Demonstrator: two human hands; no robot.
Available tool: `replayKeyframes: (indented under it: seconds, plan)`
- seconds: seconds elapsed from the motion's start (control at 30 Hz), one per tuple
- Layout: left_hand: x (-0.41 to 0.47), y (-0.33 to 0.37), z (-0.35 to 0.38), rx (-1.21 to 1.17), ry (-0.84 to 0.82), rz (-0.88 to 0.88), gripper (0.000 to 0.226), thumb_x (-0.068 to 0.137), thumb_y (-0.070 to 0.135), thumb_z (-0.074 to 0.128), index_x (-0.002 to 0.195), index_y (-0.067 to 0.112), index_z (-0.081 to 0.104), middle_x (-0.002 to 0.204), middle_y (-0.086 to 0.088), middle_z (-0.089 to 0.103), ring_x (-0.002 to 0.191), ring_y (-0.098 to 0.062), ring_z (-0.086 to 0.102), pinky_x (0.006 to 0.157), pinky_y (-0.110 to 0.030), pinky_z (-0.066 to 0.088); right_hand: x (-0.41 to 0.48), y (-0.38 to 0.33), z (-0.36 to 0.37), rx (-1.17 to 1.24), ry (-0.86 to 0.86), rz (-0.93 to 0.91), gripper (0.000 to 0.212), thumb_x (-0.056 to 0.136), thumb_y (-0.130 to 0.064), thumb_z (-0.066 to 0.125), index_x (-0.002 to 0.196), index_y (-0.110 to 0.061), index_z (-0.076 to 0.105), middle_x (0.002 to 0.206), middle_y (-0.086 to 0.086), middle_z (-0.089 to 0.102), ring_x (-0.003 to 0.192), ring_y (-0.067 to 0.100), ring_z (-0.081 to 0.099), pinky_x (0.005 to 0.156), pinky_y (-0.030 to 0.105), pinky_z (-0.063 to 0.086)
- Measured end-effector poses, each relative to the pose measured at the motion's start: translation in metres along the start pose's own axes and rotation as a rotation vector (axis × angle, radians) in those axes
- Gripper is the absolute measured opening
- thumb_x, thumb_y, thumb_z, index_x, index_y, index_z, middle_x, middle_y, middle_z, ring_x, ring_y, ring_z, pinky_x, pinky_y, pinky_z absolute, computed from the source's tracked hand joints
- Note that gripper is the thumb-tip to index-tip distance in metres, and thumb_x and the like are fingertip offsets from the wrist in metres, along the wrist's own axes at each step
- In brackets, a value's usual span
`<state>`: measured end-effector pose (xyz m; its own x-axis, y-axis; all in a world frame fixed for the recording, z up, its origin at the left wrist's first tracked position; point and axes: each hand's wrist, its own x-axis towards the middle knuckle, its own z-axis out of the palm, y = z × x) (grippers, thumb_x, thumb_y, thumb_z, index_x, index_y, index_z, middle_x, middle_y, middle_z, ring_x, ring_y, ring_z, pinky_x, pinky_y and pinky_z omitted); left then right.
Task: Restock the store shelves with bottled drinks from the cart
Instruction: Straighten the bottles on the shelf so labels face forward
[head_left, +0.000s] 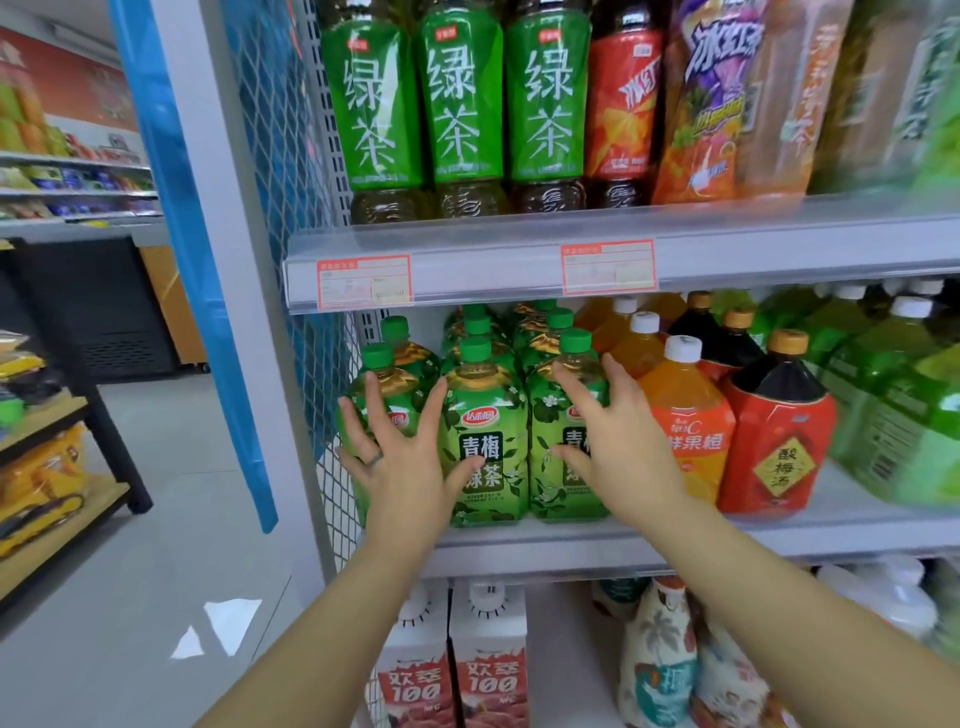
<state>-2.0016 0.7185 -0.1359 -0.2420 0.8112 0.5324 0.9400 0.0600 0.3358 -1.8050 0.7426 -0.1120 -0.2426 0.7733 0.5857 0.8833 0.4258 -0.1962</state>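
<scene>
Three green plum-tea bottles with green caps stand in the front row at the left end of the middle shelf (597, 545). My left hand (402, 457), a ring on one finger, lies spread and flat against the leftmost bottle (387, 392). The middle bottle (485, 441) stands between my hands, my left thumb touching its label. My right hand (618, 441) lies spread against the right green bottle (553, 467). Neither hand wraps around a bottle. More green-capped bottles stand in rows behind. The cart is out of view.
An orange-juice bottle (691, 410) and a red sour-plum bottle (774, 441) stand right of my right hand. Large green-tea bottles (462, 104) fill the upper shelf. Juice cartons (488, 660) sit below. A mesh side panel (332, 467) closes the shelf's left end; a low display rack (47, 467) stands across the aisle.
</scene>
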Motion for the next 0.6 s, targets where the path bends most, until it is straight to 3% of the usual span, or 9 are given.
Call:
replayKeyframes:
  seconds: [0.07,0.13,0.2,0.3,0.4,0.47,0.6]
  plan:
    - [0.000,0.001,-0.001,0.029,-0.004,-0.003,0.087,0.077,0.061,0.059,0.146,0.046,0.008,0.150,-0.009,-0.030,0.135,-0.039,-0.031,0.106,-0.070,0.003,0.005,0.006,-0.017,0.170,0.018,0.020,0.076,0.084,-0.037,0.065,0.146,-0.034,0.022,0.155,0.013,0.014,0.139,0.025,0.023,0.111,0.037,0.025]
    - [-0.001,0.002,0.000,0.050,-0.006,-0.007,0.088,0.078,0.062,0.058,0.146,0.045,0.005,0.150,-0.010,-0.031,0.134,-0.040,-0.031,0.106,-0.072,0.005,0.018,0.014,-0.033,0.363,0.113,0.075,0.070,0.086,-0.032,0.061,0.146,-0.026,0.024,0.154,0.006,0.022,0.138,0.020,0.027,0.111,0.033,0.024]
    - [0.000,0.002,0.001,0.044,-0.010,-0.003,0.088,0.078,0.061,0.058,0.146,0.044,0.005,0.150,-0.010,-0.031,0.134,-0.040,-0.031,0.106,-0.072,0.007,0.033,0.019,-0.049,0.528,0.012,0.138,0.078,0.085,-0.032,0.064,0.147,-0.018,0.019,0.151,0.003,0.029,0.138,0.019,0.030,0.107,0.026,0.025]
    - [0.000,0.002,0.000,0.043,-0.016,-0.014,0.087,0.078,0.061,0.058,0.146,0.044,0.006,0.150,-0.009,-0.031,0.134,-0.040,-0.031,0.107,-0.070,0.007,0.053,0.014,-0.062,0.519,-0.340,0.127,0.091,0.078,-0.036,0.072,0.146,-0.017,0.015,0.145,0.000,0.037,0.125,0.008,0.036,0.094,0.016,0.027]
    - [-0.001,0.003,0.000,0.041,-0.006,-0.016,0.086,0.078,0.060,0.058,0.146,0.044,0.008,0.150,-0.009,-0.030,0.135,-0.039,-0.031,0.108,-0.069,0.007,0.068,0.011,-0.059,0.498,-0.561,0.134,0.081,0.074,-0.030,0.078,0.140,-0.019,0.032,0.138,-0.003,0.046,0.112,0.004,0.041,0.093,0.018,0.031]
    - [-0.001,0.003,0.000,0.028,0.000,-0.017,0.086,0.078,0.059,0.059,0.146,0.044,0.009,0.151,-0.009,-0.029,0.135,-0.039,-0.031,0.108,-0.068,0.007,0.073,0.010,-0.052,0.483,-0.619,0.151,0.074,0.070,-0.032,0.080,0.133,-0.019,0.044,0.134,-0.003,0.052,0.117,0.010,0.047,0.097,0.024,0.035]
    - [0.000,0.003,0.001,0.024,0.013,-0.019,0.086,0.077,0.060,0.060,0.146,0.044,0.011,0.150,-0.007,-0.029,0.135,-0.039,-0.030,0.108,-0.068,0.007,0.069,0.010,-0.051,0.463,-0.578,0.160,0.063,0.074,-0.034,0.077,0.127,-0.016,0.049,0.114,-0.005,0.054,0.100,0.011,0.047,0.084,0.022,0.035]
